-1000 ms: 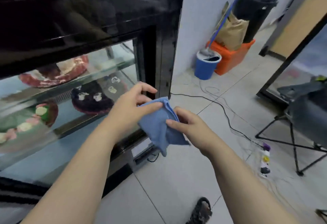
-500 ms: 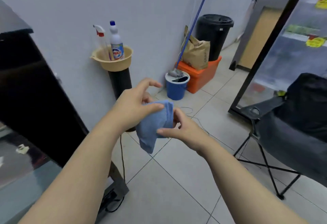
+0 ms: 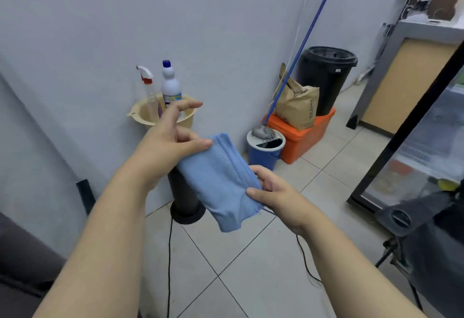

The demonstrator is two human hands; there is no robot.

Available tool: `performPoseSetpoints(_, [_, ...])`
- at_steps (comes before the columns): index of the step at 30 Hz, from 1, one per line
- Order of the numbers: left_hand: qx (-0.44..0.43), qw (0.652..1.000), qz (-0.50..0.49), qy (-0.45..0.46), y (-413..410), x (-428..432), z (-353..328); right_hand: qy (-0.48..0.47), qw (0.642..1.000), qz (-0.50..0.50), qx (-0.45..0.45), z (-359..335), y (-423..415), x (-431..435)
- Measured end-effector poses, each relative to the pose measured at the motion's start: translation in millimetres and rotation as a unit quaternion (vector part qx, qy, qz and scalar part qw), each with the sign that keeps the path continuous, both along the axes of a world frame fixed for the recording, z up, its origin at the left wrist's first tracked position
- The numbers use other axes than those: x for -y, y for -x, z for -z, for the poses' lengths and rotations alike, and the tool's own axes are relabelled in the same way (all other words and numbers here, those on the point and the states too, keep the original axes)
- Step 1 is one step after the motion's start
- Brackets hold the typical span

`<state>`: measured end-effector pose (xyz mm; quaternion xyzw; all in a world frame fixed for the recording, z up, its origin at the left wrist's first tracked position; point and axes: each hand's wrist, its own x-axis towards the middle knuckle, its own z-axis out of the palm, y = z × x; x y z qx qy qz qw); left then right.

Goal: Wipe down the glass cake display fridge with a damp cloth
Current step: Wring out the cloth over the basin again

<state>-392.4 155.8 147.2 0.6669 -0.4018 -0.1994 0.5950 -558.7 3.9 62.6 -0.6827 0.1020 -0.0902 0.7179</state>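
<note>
A folded light-blue microfibre cloth [image 3: 221, 184], stitched along its hem and lying in a thick flat pad, is held in mid-air above the grey tiled floor [image 3: 251, 280]. The left hand [image 3: 163, 144] pinches its upper corner between thumb and curled fingers, forefinger stretched out. The right hand [image 3: 278, 194] pinches its lower right edge. Just behind stands a black post [image 3: 180, 199] bearing a yellow plastic bowl [image 3: 140, 114]. A pale wall [image 3: 100, 41] is close behind, and black cables [image 3: 168, 255] cross the bare tiles below.
</note>
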Motion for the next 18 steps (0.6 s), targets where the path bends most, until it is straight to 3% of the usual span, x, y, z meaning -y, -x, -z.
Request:
performPoseSetpoints(5, [-0.018, 1.0, 0.013, 0.005, -51.2, 54.7, -3.7, 0.03, 0.999, -0.004, -0.022, -10.0, -51.9, 60.1])
performPoseSetpoints(9, [-0.004, 1.0, 0.006, -0.006, -84.7, 84.1, -8.4, 0.159, 0.987, -0.003, -0.038, -3.2, -97.4, 85.6])
performPoseSetpoints(13, [-0.002, 1.0, -0.017, -0.009, -119.2, 111.7, -8.8, 0.066, 0.994, -0.075, -0.052, -4.4, -139.7, 128.0])
performPoseSetpoints(18, [-0.007, 0.998, -0.032, -0.054, -152.0, 150.0, -8.9, 0.071, 0.989, -0.13, -0.025, -22.3, -211.0, 166.6])
